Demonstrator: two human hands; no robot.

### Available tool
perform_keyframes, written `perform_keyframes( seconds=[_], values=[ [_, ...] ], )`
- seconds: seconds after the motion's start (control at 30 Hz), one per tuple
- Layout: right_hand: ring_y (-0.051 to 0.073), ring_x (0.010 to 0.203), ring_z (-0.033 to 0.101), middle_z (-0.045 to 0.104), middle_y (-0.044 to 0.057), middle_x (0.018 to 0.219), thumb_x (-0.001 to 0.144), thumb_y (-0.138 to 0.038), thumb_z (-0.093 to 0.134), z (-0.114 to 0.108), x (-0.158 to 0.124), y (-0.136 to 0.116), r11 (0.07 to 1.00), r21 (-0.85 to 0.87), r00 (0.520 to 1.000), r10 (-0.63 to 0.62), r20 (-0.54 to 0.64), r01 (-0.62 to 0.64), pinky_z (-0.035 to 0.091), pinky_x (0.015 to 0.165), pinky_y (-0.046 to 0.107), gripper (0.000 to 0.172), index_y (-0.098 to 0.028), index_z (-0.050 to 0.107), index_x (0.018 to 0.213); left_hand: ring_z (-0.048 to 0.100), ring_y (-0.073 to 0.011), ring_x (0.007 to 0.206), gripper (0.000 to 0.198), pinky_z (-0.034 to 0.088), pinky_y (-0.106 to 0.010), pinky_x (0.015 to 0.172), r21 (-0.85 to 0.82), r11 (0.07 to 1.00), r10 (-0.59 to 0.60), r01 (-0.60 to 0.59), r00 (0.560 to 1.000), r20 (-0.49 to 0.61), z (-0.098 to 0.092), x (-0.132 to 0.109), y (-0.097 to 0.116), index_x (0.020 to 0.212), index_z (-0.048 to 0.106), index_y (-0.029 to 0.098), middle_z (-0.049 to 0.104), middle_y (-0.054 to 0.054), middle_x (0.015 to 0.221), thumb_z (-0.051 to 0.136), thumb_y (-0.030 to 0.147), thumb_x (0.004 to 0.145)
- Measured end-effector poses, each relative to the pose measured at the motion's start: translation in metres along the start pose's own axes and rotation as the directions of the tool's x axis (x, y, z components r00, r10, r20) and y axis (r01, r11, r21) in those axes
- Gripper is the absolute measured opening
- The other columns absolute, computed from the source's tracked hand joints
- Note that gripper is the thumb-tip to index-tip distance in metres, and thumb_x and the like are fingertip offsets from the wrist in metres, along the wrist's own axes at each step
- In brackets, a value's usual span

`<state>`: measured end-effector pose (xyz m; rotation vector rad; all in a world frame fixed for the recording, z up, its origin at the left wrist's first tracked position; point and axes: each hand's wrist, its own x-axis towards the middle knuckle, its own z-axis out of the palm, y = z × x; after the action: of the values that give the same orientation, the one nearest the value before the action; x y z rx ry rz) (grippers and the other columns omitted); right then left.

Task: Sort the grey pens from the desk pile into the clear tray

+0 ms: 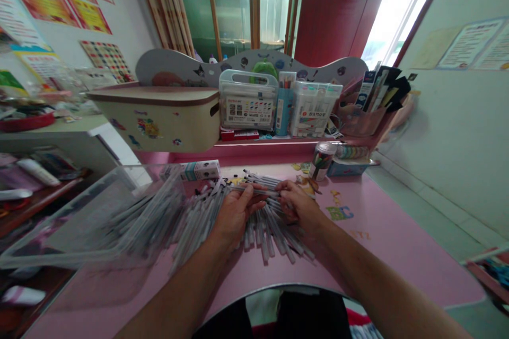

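Observation:
My left hand (237,207) is closed on one end of a pale, slim pen (260,191), which lies almost level above the pile. Around its other end are the closed fingers of my right hand (296,202). Under and around both hands, a heap of translucent pens (267,233) fans out on the pink desk. More pens (204,217) lie side by side left of my left forearm. Small dark and clear pieces, too small to make out, are scattered behind the heap. A clear plastic bin (95,259) at the left holds many similar pens.
A white-and-teal box (201,170) lies behind the heap. At the back right stand a clear jar (323,161) and a blue box (348,167). The shelf above carries a lidded cream bin (159,122), a marker case (248,106) and a pen holder (363,119).

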<state>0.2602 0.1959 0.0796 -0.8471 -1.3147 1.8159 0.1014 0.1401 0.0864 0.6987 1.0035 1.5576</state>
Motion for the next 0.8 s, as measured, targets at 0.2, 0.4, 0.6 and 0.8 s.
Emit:
perform_keyframes(
  seconds=[0.2, 0.4, 0.6, 0.8],
  values=[
    [0.006, 0.039, 0.028, 0.04, -0.006, 0.051, 0.08, -0.047, 0.061, -0.002, 0.002, 0.004, 0.994, -0.106, 0.999, 0.01, -0.042, -0.014, 0.017, 0.037, 0.02, 0.033, -0.019, 0.051, 0.067, 0.07, -0.0165, 0.082, 0.026, 0.055, -0.024, 0.069, -0.003, 1.0, 0.008, -0.008, 1.0, -0.011, -0.001, 0.0, -0.001, 0.087, 0.069, 0.014, 0.073, -0.008, 0.091, 0.071, 0.038, 0.079],
    [0.006, 0.036, 0.025, 0.041, -0.01, 0.051, 0.074, -0.034, 0.062, -0.001, 0.001, 0.003, 0.997, 0.059, 0.999, 0.045, -0.006, -0.045, 0.014, 0.035, 0.018, 0.02, -0.022, 0.051, 0.086, 0.069, -0.0165, 0.082, 0.025, 0.055, -0.024, 0.068, 0.006, 1.0, 0.004, -0.004, 1.0, -0.012, 0.0, -0.001, 0.0, 0.087, 0.07, 0.014, 0.073, -0.008, 0.093, 0.071, 0.038, 0.079],
    [0.005, 0.039, 0.03, 0.044, -0.005, 0.054, 0.081, -0.052, 0.059, -0.004, 0.005, 0.013, 0.999, -0.027, 0.999, 0.043, -0.034, -0.044, 0.017, 0.036, 0.018, 0.037, -0.016, 0.055, 0.071, 0.07, -0.0176, 0.085, 0.026, 0.055, -0.024, 0.069, 0.009, 1.0, 0.012, -0.012, 1.0, -0.017, 0.0, -0.001, 0.0, 0.088, 0.069, 0.014, 0.072, -0.008, 0.095, 0.071, 0.038, 0.079],
    [0.005, 0.037, 0.025, 0.04, -0.009, 0.052, 0.074, -0.039, 0.067, 0.001, 0.001, 0.003, 0.997, 0.056, 0.998, 0.048, 0.036, -0.05, 0.014, 0.035, 0.018, 0.026, -0.021, 0.048, 0.076, 0.069, -0.0171, 0.082, 0.026, 0.055, -0.023, 0.066, -0.001, 1.0, 0.022, -0.022, 1.0, -0.019, -0.001, 0.001, 0.0, 0.086, 0.07, 0.014, 0.072, -0.008, 0.093, 0.072, 0.038, 0.078]
  ],
)
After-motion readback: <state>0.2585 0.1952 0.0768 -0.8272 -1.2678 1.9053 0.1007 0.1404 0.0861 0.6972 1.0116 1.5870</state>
